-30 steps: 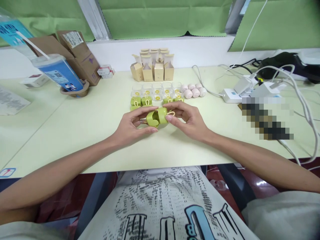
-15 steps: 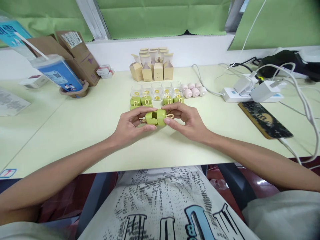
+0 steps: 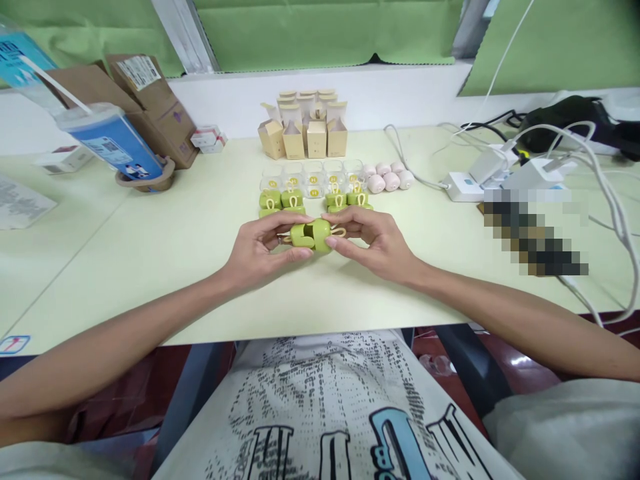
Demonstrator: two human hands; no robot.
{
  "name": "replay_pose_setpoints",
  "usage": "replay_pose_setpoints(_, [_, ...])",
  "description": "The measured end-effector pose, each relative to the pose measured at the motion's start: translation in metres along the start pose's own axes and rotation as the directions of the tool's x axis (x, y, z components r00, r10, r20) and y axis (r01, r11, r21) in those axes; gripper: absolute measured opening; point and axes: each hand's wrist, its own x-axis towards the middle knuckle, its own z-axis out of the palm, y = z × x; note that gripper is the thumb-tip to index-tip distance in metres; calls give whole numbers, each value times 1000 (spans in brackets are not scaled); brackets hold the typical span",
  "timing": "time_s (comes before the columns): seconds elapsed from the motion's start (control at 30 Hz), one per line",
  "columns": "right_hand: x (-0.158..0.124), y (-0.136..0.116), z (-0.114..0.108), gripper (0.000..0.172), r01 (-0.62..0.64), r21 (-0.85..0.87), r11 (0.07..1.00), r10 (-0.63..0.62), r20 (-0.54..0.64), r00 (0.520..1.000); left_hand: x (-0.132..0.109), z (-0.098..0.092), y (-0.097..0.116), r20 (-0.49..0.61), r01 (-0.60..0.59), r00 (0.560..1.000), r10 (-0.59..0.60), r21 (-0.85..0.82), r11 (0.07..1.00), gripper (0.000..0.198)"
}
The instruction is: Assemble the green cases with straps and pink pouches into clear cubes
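Note:
Between both hands is a small green case (image 3: pixel 321 235) with a cord loop at each end and a dark opening in its side. My left hand (image 3: pixel 265 247) pinches its left part between thumb and fingers. On the right part, my right hand (image 3: pixel 373 241) has its thumb in front and fingers behind. Just beyond the hands stand more green cases (image 3: pixel 292 198) with loops, in two groups. Behind them are clear plastic cups (image 3: pixel 313 175) with yellow round marks. Several pale pink rounded pieces (image 3: pixel 390 181) sit to their right.
Open small cardboard boxes (image 3: pixel 317 139) stand by the wall. At left are a blue drink cup (image 3: pixel 117 143) in a holder and a larger brown carton (image 3: pixel 173 120). A white power strip (image 3: pixel 463 187) with chargers and cables lies right, near a blurred-out flat object (image 3: pixel 535 233).
Both hands keep the same grip on the green case, with hardly any movement. The view has shifted very slightly.

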Motion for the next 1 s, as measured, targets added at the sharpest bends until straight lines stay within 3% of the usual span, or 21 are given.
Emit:
replay_pose_setpoints(0.53, [1, 0, 0, 32, -51, -19, 998, 52, 65, 997, -1, 1, -7, 33, -68, 997, 65, 126, 990, 44])
replay_pose_setpoints(0.77, [3, -1, -8, 37, 4, -148, 989, 13, 116, 993, 1, 4, -4, 97, -53, 995, 38, 159, 986, 62])
replay_pose_setpoints(1.0, [1, 3, -8, 45, 29, -128, 991, -12, 133, 991, 1, 2, -7, 103, -100, 992, 78, 229, 968, 57])
